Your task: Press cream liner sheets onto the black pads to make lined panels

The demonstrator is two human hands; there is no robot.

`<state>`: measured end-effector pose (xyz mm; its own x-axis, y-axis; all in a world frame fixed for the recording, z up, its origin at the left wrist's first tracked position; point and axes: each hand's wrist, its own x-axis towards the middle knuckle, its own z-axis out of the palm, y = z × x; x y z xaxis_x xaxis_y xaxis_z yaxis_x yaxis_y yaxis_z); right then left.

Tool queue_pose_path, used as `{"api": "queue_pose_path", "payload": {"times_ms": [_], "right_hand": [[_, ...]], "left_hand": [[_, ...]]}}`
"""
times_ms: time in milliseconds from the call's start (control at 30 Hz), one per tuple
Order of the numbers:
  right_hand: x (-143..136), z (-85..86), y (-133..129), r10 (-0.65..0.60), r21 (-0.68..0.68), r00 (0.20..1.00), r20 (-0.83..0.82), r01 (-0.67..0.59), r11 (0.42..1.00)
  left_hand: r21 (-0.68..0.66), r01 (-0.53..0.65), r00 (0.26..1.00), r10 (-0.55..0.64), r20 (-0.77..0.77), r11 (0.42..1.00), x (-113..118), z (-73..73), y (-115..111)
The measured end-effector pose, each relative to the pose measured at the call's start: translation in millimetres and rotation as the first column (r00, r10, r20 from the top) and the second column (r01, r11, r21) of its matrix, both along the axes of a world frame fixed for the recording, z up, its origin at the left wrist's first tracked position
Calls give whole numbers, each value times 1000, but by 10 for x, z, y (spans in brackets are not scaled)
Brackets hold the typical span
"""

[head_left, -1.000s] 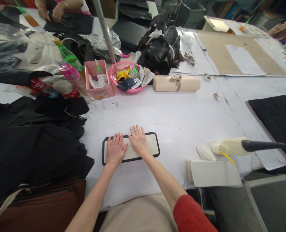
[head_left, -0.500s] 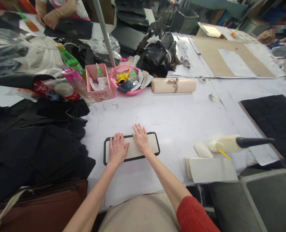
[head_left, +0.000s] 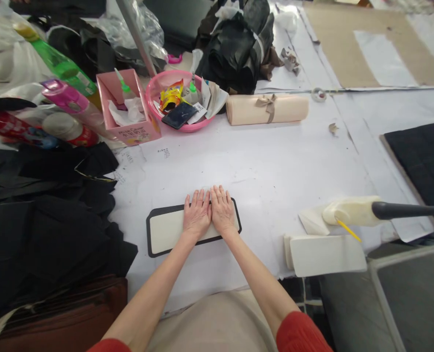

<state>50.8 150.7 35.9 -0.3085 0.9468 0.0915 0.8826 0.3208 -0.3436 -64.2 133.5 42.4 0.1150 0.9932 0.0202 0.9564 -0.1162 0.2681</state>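
Both the left hand (head_left: 197, 215) and right hand (head_left: 222, 212) lie flat, fingers spread, side by side on the black-edged panel (head_left: 165, 230), whose unweighted left end could shift or lift.

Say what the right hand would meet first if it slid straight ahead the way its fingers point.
The right hand lies flat on the black-edged panel, fingers pointing away. Beyond the panel's far edge is bare white table paper; the beige roll probably comes first.

Your left hand (head_left: 197, 215) has slid rightward along the black-edged panel (head_left: 165, 229) and now lies flat, touching your right hand (head_left: 223, 211) at the panel's right end. The panel's left half is now uncovered.
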Motion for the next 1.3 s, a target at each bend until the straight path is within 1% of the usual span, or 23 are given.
{"api": "queue_pose_path", "payload": {"times_ms": [100,200,333,400,467,500,567,600,667,733,800,933,1100,1200,1300], "right_hand": [[12,11,-2,5,-15,1000,-10,-5,1000],[10,-6,-3,-1,-10,1000,-19,1,1000],[-1,-40,9,-6,15,1000,-19,6,1000],[2,-28,23,-10,23,1000,-6,10,1000],[-9,13,28,-29,37,1000,10,28,999],[-28,40,25,-41,52,999,14,40,998],[-110,93,10,-48,91,999,8,47,995],[-173,112,-1,-36,107,999,1,36,994],[-325,124,-23,18,114,1000,-12,-16,993],[-473,98,-42,83,93,996,-13,-81,992],[-573,52,-58,125,62,992,-9,-124,990],[-607,2,-79,133,19,991,-14,-132,991],[-578,41,-70,123,-24,992,-19,-124,992],[-604,37,-69,117,-16,993,-15,-117,993],[-622,36,-70,120,3,993,-2,-120,993]], "left_hand": [[-20,-4,1000,4,-26,1000,8,25,3],[-13,-7,999,6,-35,1000,23,10,0],[24,-6,1000,6,-13,1000,23,-39,5],[13,17,1000,-17,19,1000,-8,-33,32],[-1,18,997,-18,74,1000,-86,14,68],[9,0,995,-1,102,1000,-146,50,82],[69,-68,989,58,136,995,-300,132,89],[107,-102,987,88,134,989,-386,167,77],[156,-132,989,118,94,979,-550,204,23],[155,-126,992,122,33,980,-673,181,-59],[124,-109,994,112,-17,986,-743,112,-142],[69,-113,991,117,-58,991,-770,-14,-231],[36,-124,992,125,-35,992,-757,-24,-217],[41,-127,991,129,-38,991,-756,-35,-198],[38,-93,995,95,-40,995,-792,-25,-182]]}}
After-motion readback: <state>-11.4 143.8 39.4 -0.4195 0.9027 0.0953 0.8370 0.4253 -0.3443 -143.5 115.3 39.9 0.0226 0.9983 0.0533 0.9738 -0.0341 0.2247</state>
